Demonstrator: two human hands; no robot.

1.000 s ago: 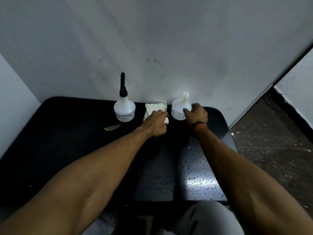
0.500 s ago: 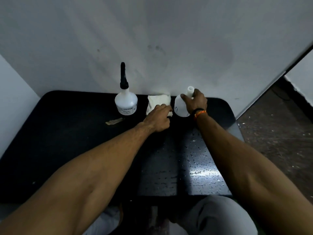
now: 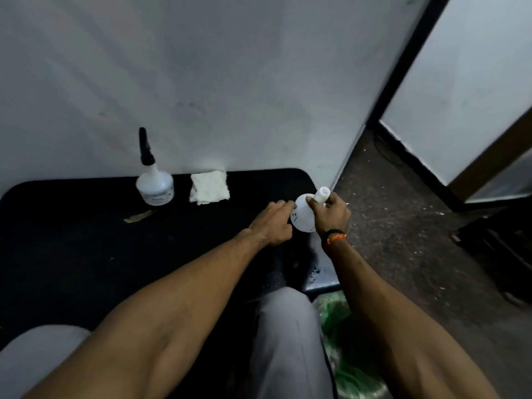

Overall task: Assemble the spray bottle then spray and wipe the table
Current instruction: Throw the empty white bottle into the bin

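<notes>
My right hand (image 3: 331, 213) grips the neck of a white, capless bottle (image 3: 303, 216) and holds it tilted above the right part of the black table (image 3: 72, 249). My left hand (image 3: 273, 223) is beside the bottle, fingertips touching its left side, holding nothing I can see. A second white bottle (image 3: 155, 187) with a tall black nozzle stands at the back of the table by the wall. A folded white cloth (image 3: 209, 187) lies to the right of it.
A small tan scrap (image 3: 138, 216) lies in front of the nozzle bottle. A white wall rises right behind the table. Bare floor (image 3: 403, 240) lies to the right, with a dark doorframe. My grey-trousered knees and a green bag (image 3: 345, 355) are below the table's front edge.
My right hand lifted the capless bottle from the back of the table and brought it forward and right. My left hand left the cloth and moved to the bottle. The view shifted right.
</notes>
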